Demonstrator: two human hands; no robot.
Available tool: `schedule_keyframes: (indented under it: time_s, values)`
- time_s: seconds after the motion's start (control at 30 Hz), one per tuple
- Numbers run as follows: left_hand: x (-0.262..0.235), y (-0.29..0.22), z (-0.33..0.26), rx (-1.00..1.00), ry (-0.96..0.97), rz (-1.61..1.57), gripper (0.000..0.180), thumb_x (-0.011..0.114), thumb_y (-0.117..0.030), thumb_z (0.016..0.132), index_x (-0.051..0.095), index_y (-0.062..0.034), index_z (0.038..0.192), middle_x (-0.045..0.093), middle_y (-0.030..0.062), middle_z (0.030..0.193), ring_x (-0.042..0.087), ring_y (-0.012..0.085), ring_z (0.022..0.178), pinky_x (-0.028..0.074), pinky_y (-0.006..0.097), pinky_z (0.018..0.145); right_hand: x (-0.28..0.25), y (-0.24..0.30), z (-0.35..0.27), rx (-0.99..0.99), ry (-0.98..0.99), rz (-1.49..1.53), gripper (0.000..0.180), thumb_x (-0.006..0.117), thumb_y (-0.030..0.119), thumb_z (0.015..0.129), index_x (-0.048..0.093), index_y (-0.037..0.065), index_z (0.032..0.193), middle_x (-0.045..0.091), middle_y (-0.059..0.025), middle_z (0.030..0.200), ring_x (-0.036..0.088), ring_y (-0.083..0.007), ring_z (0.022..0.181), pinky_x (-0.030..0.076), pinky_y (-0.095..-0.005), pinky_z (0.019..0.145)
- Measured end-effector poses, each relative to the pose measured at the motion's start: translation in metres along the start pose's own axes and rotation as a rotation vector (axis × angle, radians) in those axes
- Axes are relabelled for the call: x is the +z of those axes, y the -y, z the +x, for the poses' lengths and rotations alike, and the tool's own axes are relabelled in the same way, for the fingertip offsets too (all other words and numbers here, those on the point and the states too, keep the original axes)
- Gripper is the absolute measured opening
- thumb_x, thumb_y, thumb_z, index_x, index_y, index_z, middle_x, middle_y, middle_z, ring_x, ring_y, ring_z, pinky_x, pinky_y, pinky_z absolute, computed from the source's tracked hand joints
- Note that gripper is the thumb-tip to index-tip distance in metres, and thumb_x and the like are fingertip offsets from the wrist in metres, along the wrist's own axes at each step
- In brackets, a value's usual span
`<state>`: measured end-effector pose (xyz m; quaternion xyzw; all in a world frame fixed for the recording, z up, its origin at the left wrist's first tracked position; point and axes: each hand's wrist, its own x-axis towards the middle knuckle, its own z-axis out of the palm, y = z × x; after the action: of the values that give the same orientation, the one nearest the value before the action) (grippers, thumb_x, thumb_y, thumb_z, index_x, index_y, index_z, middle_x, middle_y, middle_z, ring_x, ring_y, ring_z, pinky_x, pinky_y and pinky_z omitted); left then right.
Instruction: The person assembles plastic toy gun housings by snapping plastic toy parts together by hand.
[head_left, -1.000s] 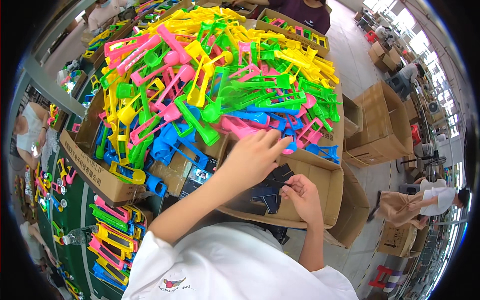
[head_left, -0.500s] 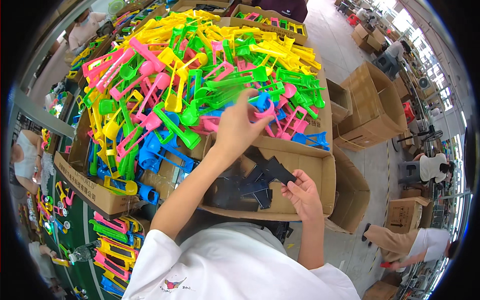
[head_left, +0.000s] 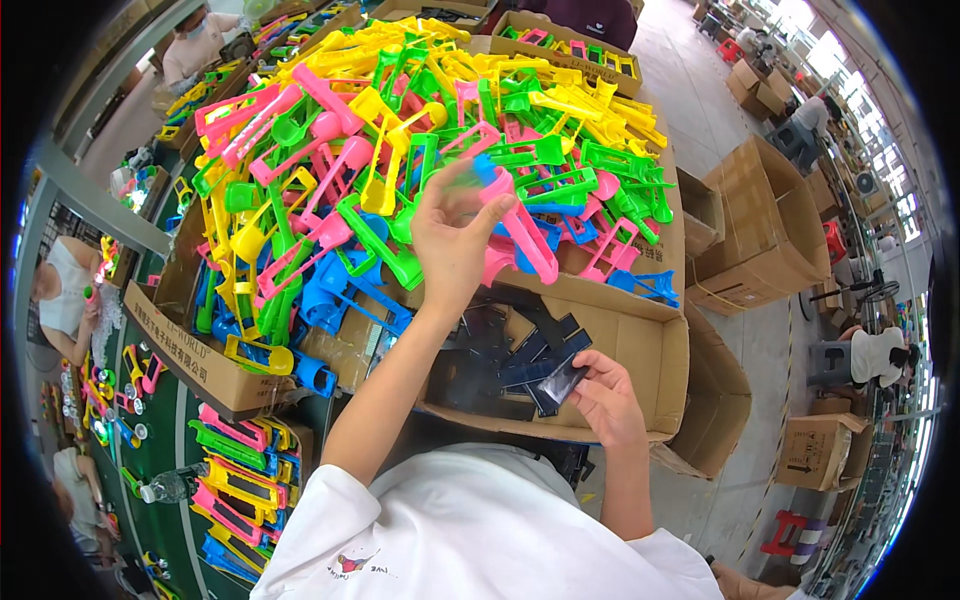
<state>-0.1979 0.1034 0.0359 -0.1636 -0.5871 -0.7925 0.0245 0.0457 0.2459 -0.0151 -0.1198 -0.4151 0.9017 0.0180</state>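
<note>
The left hand point(head_left: 455, 235) was raised over a large heap of brightly coloured plastic toy pieces point(head_left: 400, 150), yellow, green, pink and blue, piled across the worktable. Its fingers were closed around a long pink plastic piece point(head_left: 525, 235), which slanted down to the right from the fingertips and was lifted clear of the heap. A blur of blue and green plastic was seen at the top of the same hand; whether this was also gripped cannot be told.

The right hand point(head_left: 605, 400) was held low, at the near edge of an open brown cardboard box point(head_left: 650, 350) that stood directly in front of the person. Its fingers were pinched on a flat dark rectangular plastic part point(head_left: 562, 380), tilted and held just above a loose pile of similar dark flat parts point(head_left: 500, 355) lying inside the box. The two hands were kept well apart, the left one high over the heap and the right one down in the box.

To the left, a second cardboard box point(head_left: 190, 355) holding more coloured pieces was seen beside the heap, and a row of assembled coloured toys point(head_left: 235, 480) was laid on a green surface below it. Closed brown cartons point(head_left: 760, 230) were stacked on the floor to the right.
</note>
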Motion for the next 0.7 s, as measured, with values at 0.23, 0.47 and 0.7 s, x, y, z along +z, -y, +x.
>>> schedule_keyframes:
  time_s: [0.23, 0.47, 0.7]
  values:
    - [-0.009, 0.011, 0.0, 0.009, 0.196, -0.077, 0.041, 0.076, -0.003, 0.093, 0.062, -0.0023, 0.131, 0.069, 0.0073, 0.118, 0.064, 0.0104, 0.105, 0.053, 0.025, 0.089, 0.007, -0.001, 0.006, -0.235, -0.131, -0.271, 0.027, 0.068, -0.001, 0.094, 0.064, 0.0, 0.12, 0.072, -0.0124, 0.109, 0.071, -0.0195, 0.092, 0.059, -0.0365, 0.086]
    - [-0.007, -0.013, -0.013, -0.173, 0.282, -0.655, 0.048, 0.061, -0.018, 0.105, 0.044, -0.0063, 0.149, 0.065, 0.0095, 0.127, 0.065, 0.0224, 0.119, 0.054, 0.043, 0.102, 0.027, 0.009, 0.002, -0.285, -0.243, -0.296, 0.021, 0.071, 0.003, 0.094, 0.065, 0.001, 0.114, 0.073, -0.0121, 0.107, 0.07, -0.0173, 0.089, 0.058, -0.0321, 0.079]
    - [-0.034, -0.017, -0.112, -0.683, 0.179, -0.567, 0.044, 0.051, -0.023, 0.11, 0.041, -0.0111, 0.151, 0.06, 0.008, 0.132, 0.063, 0.0191, 0.118, 0.057, 0.039, 0.098, 0.021, 0.001, -0.011, -0.058, 0.22, 0.221, 0.02, 0.069, 0.003, 0.094, 0.069, -0.001, 0.114, 0.071, -0.0092, 0.1, 0.068, -0.0146, 0.089, 0.056, -0.0321, 0.08]
